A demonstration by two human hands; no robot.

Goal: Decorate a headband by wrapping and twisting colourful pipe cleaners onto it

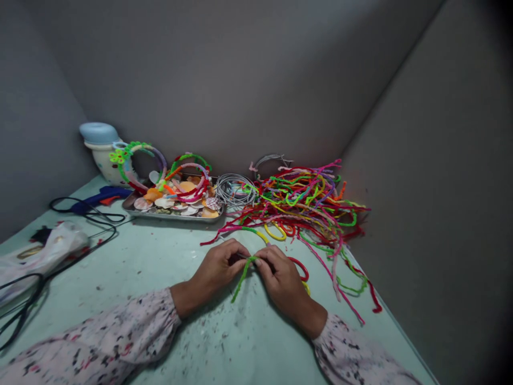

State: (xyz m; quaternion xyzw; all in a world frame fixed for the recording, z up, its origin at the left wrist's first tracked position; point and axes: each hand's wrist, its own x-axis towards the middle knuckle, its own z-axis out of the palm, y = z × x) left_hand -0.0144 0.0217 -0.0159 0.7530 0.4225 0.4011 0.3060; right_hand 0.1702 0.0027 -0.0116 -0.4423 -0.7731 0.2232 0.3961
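My left hand (pixel 219 267) and my right hand (pixel 282 275) meet over the table, both pinched closed. Between their fingertips runs a green pipe cleaner (pixel 240 283), one end hanging down toward me. My right thumb and forefinger grip it where it bends. The left fingers press together around a thin grey piece, perhaps wire, at the same spot; most of it is hidden. Just beyond the hands curves a band wrapped in pink, green and yellow (pixel 250 230), its right end passing behind my right hand. Red loops (pixel 301 269) show beside that hand, partly covered.
Tangled coloured pipe cleaners (pixel 304 198) fill the back right. Coiled grey wire (pixel 236 190) lies beside a metal tray (pixel 172 215) of seashells and wrapped hoops. At left are a blue glue gun (pixel 100 198), a black cord (pixel 116 227), a plastic bag (pixel 52 251) and a blue-lidded container (pixel 106 155).
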